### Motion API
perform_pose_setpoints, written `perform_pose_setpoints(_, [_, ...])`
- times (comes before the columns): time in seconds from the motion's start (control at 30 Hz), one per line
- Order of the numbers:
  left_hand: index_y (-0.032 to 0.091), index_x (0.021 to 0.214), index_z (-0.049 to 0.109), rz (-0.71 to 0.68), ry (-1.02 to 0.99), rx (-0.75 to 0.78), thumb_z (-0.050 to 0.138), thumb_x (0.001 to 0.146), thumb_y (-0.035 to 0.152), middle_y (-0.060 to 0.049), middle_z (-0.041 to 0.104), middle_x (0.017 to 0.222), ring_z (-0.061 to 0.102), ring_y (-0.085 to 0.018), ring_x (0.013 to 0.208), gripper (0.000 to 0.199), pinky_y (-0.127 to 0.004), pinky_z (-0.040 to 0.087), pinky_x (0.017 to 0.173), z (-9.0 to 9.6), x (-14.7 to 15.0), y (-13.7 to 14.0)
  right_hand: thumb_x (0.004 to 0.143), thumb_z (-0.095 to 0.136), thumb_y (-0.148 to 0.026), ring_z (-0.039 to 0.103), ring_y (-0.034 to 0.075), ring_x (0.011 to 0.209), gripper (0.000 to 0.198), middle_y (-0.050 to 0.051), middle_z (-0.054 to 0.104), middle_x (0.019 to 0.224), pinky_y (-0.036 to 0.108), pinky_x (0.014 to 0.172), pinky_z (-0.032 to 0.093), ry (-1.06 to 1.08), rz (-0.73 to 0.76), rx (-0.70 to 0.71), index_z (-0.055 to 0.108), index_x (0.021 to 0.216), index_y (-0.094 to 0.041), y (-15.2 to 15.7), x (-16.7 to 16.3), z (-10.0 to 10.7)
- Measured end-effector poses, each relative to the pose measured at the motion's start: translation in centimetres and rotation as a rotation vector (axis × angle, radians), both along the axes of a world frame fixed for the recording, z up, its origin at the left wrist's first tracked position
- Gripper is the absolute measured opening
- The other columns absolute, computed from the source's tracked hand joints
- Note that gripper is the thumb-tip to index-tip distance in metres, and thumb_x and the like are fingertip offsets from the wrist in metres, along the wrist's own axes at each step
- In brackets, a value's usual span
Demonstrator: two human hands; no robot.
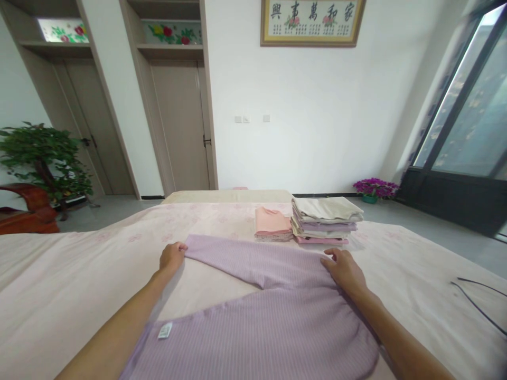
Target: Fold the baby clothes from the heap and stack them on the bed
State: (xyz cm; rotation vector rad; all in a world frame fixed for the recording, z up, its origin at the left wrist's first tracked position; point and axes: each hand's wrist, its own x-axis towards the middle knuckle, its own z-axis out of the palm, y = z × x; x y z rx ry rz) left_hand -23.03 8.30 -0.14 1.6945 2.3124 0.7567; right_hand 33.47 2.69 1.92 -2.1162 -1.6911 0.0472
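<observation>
A lilac, finely striped long-sleeved top (253, 332) lies spread over the bed in front of me, a white label (165, 331) showing near its left edge. One sleeve (229, 257) stretches across the far side, with a gap of sheet between part of it and the body. My left hand (172, 257) pinches the sleeve's cuff end. At the sleeve's right end, my right hand (345, 269) has its thumb and fingers closed on the fabric at the shoulder; some of its fingers are hidden.
Beyond the sleeve are a small folded pink pile (272, 224) and a taller stack of folded clothes (325, 219). A dark cord (479, 306) lies at the right on the pale bed sheet (91, 279). Purple flowers (375, 187) stand on the floor behind.
</observation>
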Motion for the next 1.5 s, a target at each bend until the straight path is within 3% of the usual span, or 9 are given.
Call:
perform_pose_setpoints(0.17, [0.013, 0.114, 0.067, -0.104, 0.148, 0.084, 0.045, 0.086, 0.022, -0.019, 0.054, 0.133, 0.046, -0.037, 0.127, 0.037, -0.051, 0.033, 0.106, 1.3, 2.9, -0.2, 0.092, 0.041, -0.044, 0.048, 0.038, 0.121, 0.047, 0.02, 0.057, 0.127, 0.052, 0.094, 0.04, -0.301, 0.059, 0.048, 0.062, 0.123, -0.015, -0.9, -2.5, 0.3])
perform_pose_setpoints(0.37, [0.017, 0.135, 0.054, -0.672, 0.19, 0.094, 0.03, 0.098, 0.039, -0.01, 0.049, 0.144, 0.038, -0.021, 0.137, 0.05, -0.035, 0.026, 0.115, 0.4, 15.1, 0.8, 0.097, 0.029, -0.042, 0.034, 0.03, 0.138, 0.049, 0.011, 0.046, 0.146, 0.053, 0.108, 0.03, -0.391, 0.606, 0.137, 0.049, 0.138, -0.023, -1.2, -11.5, -2.2])
perform_pose_setpoints(0.47, [0.02, 0.141, 0.047, -0.823, 0.214, 0.048, 0.034, 0.096, 0.05, -0.009, 0.04, 0.151, 0.032, -0.024, 0.141, 0.056, -0.04, 0.023, 0.115, -1.1, 17.6, 0.7, 0.098, 0.028, -0.042, 0.032, 0.031, 0.14, 0.048, 0.01, 0.044, 0.148, 0.055, 0.108, 0.029, -0.404, 0.679, 0.065, 0.051, 0.137, -0.025, -0.9, -11.9, -3.6])
perform_pose_setpoints(0.57, [0.024, 0.148, 0.037, -0.793, 0.285, 0.004, 0.031, 0.095, 0.057, -0.009, 0.027, 0.157, 0.021, -0.028, 0.145, 0.062, -0.047, 0.015, 0.116, -2.0, 15.0, 0.9, 0.098, 0.03, -0.043, 0.03, 0.03, 0.141, 0.05, 0.011, 0.04, 0.15, 0.055, 0.111, 0.026, -0.404, 0.609, 0.047, 0.048, 0.14, -0.023, -0.4, -8.6, -4.2])
perform_pose_setpoints(0.73, [0.024, 0.15, 0.033, -0.488, 0.378, -0.07, 0.029, 0.096, 0.054, -0.01, 0.023, 0.159, 0.016, -0.027, 0.147, 0.061, -0.046, 0.012, 0.116, -2.1, 5.4, 1.3, 0.095, 0.035, -0.045, 0.028, 0.03, 0.142, 0.057, 0.013, 0.037, 0.152, 0.052, 0.114, 0.024, -0.396, 0.461, 0.047, 0.043, 0.144, -0.017, 0.1, -3.4, -4.5])
perform_pose_setpoints(1.0, [0.022, 0.149, 0.034, -0.141, 0.339, -0.25, 0.032, 0.094, 0.051, -0.018, 0.029, 0.155, 0.027, -0.036, 0.142, 0.062, -0.055, 0.022, 0.109, -0.1, -1.9, -1.1, 0.095, 0.033, -0.043, 0.026, 0.027, 0.143, 0.057, 0.012, 0.034, 0.154, 0.047, 0.116, 0.022, -0.396, 0.444, -0.049, 0.042, 0.145, -0.016, -0.2, -3.7, -3.4])
perform_pose_setpoints(1.13, [0.018, 0.149, 0.033, -0.17, 0.367, -0.186, 0.038, 0.093, 0.046, -0.017, 0.027, 0.156, 0.02, -0.036, 0.145, 0.062, -0.054, 0.019, 0.112, 1.2, 1.0, -5.1, 0.095, 0.035, -0.041, 0.026, 0.028, 0.143, 0.056, 0.014, 0.035, 0.153, 0.05, 0.114, 0.023, -0.372, 0.411, -0.054, 0.041, 0.145, -0.015, -1.7, -5.6, -1.6])
perform_pose_setpoints(1.3, [0.023, 0.147, 0.038, -0.638, 0.285, 0.126, 0.032, 0.098, 0.047, -0.007, 0.031, 0.156, 0.022, -0.027, 0.145, 0.055, -0.047, 0.017, 0.119, 1.7, 9.1, -15.4, 0.099, 0.03, -0.037, 0.024, 0.028, 0.144, 0.054, 0.013, 0.031, 0.155, 0.051, 0.115, 0.021, -0.356, 0.656, 0.112, 0.036, 0.147, -0.015, -8.6, -12.6, -0.7])
perform_pose_setpoints(1.5, [0.041, 0.152, 0.013, -0.961, 0.344, 0.064, 0.039, 0.096, 0.053, 0.0, 0.016, 0.16, 0.017, -0.028, 0.147, 0.063, -0.052, 0.022, 0.117, 0.5, 11.4, -23.1, 0.099, 0.034, -0.045, 0.026, 0.025, 0.144, 0.06, 0.01, 0.028, 0.156, 0.046, 0.116, 0.026, -0.313, 0.939, 0.103, 0.023, 0.153, -0.02, -15.2, -16.7, -1.9])
